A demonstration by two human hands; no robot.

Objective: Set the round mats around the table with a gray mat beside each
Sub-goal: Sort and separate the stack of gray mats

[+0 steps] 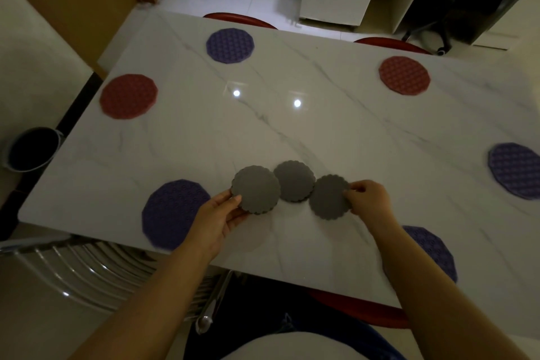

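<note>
3 gray mats with scalloped edges sit in a row near the front middle of the white marble table [321, 131]. The left gray mat [256, 189] is pinched at its lower left edge by the left hand [217, 221], thumb on top and fingers underneath, and it looks tilted up off the surface, its right edge overlapping the middle one. The middle gray mat [294, 180] looks thicker than a single mat and may be a small stack, though the count cannot be told. The right gray mat [330, 197] is gripped at its right edge by the right hand [368, 199], fingertips curled onto it, and its left edge touches or overlaps the middle one. Around them lie 6 larger round mats: a purple mat [172, 213] just left of the left hand, another purple mat [432, 251] partly hidden behind the right forearm, a third purple mat [515, 169] at the right edge, a red mat [404, 75] at the far right, a purple mat at the far side [230, 45], and a red mat at the left [128, 96]. None of the 6 has a gray mat beside it. On the floor to the left stands a gray bucket [33, 149]; its inside is dark and its contents cannot be told. Red chair seats [242, 20] show beyond the far edge, and a metal chair back [96, 269] sits at the near left.
</note>
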